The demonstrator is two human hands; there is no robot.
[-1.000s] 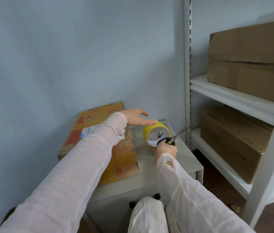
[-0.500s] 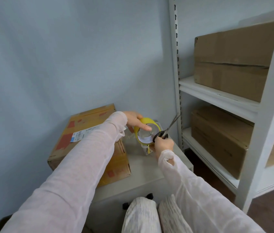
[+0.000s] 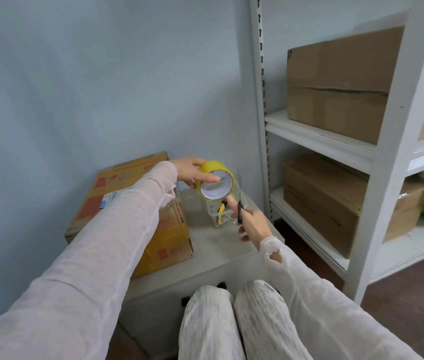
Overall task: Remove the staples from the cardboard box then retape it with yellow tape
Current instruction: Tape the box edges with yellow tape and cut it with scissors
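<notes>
Above the worktop (image 3: pixel 221 245), the left hand (image 3: pixel 190 171) keeps a pinching grip on the yellow tape roll (image 3: pixel 216 181), thumb across its open core and fingers behind, probably turning it to find the free end. Just beside it, the right hand (image 3: pixel 251 224) is closed on dark scissors (image 3: pixel 239 210), forefinger stretched toward the roll's lower edge, likely feeling for that end. Below sits a clear container (image 3: pixel 220 216) with a yellow-handled tool, blurred. To the left lies the cardboard box (image 3: pixel 127 203), partly hidden by the sleeve; staples cannot be made out.
</notes>
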